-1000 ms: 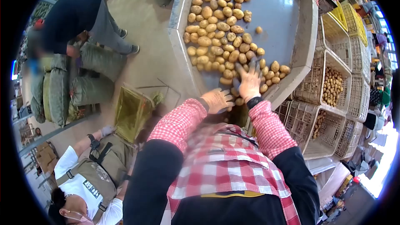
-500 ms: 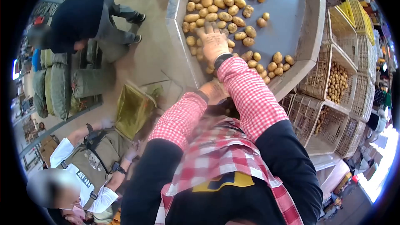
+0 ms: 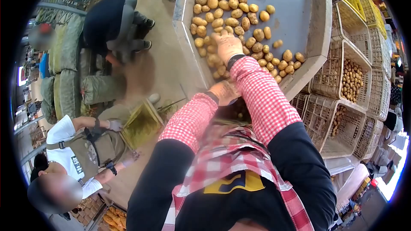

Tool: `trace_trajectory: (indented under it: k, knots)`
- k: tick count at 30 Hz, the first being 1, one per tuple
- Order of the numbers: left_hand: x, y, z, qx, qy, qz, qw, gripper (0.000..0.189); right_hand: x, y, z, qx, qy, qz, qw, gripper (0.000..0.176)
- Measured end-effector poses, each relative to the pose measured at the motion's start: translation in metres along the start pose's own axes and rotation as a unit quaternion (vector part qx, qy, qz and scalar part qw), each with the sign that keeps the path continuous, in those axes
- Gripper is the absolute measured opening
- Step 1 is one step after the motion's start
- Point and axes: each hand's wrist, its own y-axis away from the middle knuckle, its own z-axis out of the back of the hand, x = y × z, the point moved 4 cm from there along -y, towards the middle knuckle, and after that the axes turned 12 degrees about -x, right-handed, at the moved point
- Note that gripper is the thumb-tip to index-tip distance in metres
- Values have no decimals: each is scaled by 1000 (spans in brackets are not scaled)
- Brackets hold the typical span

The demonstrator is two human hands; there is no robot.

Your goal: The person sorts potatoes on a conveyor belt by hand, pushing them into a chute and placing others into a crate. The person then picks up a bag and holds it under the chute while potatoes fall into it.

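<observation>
Many potatoes (image 3: 233, 13) lie on the grey-blue bed of a metal-rimmed sorting table (image 3: 295, 13). My right hand (image 3: 227, 46), in a light orange glove, reaches over them with its fingers out and slightly bent, touching the potatoes on its left. I see no potato gripped in it. Blurred potatoes (image 3: 215, 60) lie between this hand and the left rim. My left hand (image 3: 223, 93), also gloved, is at the table's narrow near end, close under my right forearm. The forearm hides its fingers, so what it holds is not visible. A few potatoes show dimly in the dark opening below it.
Stacked plastic crates (image 3: 329, 124) stand to the right, some with potatoes inside. On the left, a co-worker (image 3: 81, 154) holds an olive-green bag (image 3: 141, 124) open. Another person (image 3: 107, 25) bends over filled green sacks (image 3: 68, 90).
My right hand has moved slightly right and nearer, its fingers more bent. Potatoes beside it have shifted towards the near end. The co-worker and bag have moved; the other person bends lower.
</observation>
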Motion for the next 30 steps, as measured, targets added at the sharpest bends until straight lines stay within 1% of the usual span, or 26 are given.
trace_trajectory:
  k: [1, 2, 3, 4, 5, 7, 8, 9, 11, 12, 13, 15, 16, 17, 18, 19, 20, 21, 22, 23, 24, 26, 27, 28, 30]
  knots:
    - [3, 0, -8, 1, 4, 1, 1000, 34, -7, 2, -2, -6, -46, -15, 999, 56]
    - [5, -1, -16, -18, -30, -34, 999, 31, -18, 9, 7, -36, -204, -49, 977, 57]
    - [6, -1, -25, -35, -62, -71, 995, 28, -27, 20, 12, -28, -398, -90, 913, 57]
    - [3, 1, -19, -79, -73, -83, 991, 22, -33, 33, 14, -8, -570, -132, 811, 58]
    - [3, 2, -16, -82, -69, -90, 990, 22, -36, 48, 19, 8, -716, -170, 677, 59]
    - [2, 0, -13, -55, -53, -71, 995, 24, -40, 90, 37, -32, -809, -138, 571, 66]
    - [2, 0, -15, -54, -51, -66, 995, 27, -38, 110, 44, -37, -847, -126, 516, 70]
    - [2, -1, -16, -55, -60, -74, 994, 28, -38, 131, 53, -28, -870, -116, 478, 73]
    - [2, 0, -17, -63, -63, -82, 993, 30, -40, 161, 63, -2, -919, -56, 389, 77]
    - [1, 2, -15, -91, -53, -86, 991, 31, -46, 178, 56, -10, -929, -95, 358, 81]
    - [-3, 3, -6, -84, -47, -76, 992, 31, -49, 193, 60, -12, -941, -71, 331, 71]
    - [0, 3, -14, -110, -50, -88, 989, 29, -65, 220, 56, 48, -972, -68, 221, 57]
    - [0, 2, -16, -105, -49, -91, 989, 29, -78, 238, 52, 39, -965, -105, 237, 57]
    - [-1, 2, -14, -101, -48, -91, 989, 29, -92, 256, 60, -33, -953, -114, 280, 52]
    - [-1, 3, -13, -92, -49, -78, 991, 28, -117, 281, 68, -141, -939, -134, 283, 48]
    - [-2, 4, -13, -95, -51, -70, 992, 29, -172, 317, 65, -209, -933, -125, 266, 42]
    - [-2, 3, -13, -92, -51, -70, 992, 29, -210, 364, 88, -335, -870, -155, 326, 40]
    - [-2, 4, -13, -91, -53, -67, 992, 29, -255, 427, 112, -475, -745, -209, 419, 38]
    - [-3, 4, -10, -90, -51, -67, 992, 29, -300, 501, 128, -581, -578, -281, 500, 36]
    - [-6, 3, -7, -90, -50, -63, 993, 27, -339, 582, 137, -645, -449, -347, 511, 35]
    - [-7, 3, -5, -91, -50, -56, 993, 25, -386, 683, 130, -661, -429, -385, 481, 38]
    - [-5, 2, -8, -84, -56, -58, 993, 26, -465, 867, 119, -685, -389, -459, 412, 45]
    - [-3, 2, -9, -76, -64, -66, 993, 29, -460, 904, 114, -658, -270, -603, 361, 43]
    - [-3, 2, -9, -69, -51, -59, 995, 29, -451, 939, 109, -597, -175, -730, 283, 41]
    - [-3, 2, -10, -64, -60, -56, 995, 29, -429, 889, 112, -661, -130, -666, 320, 43]
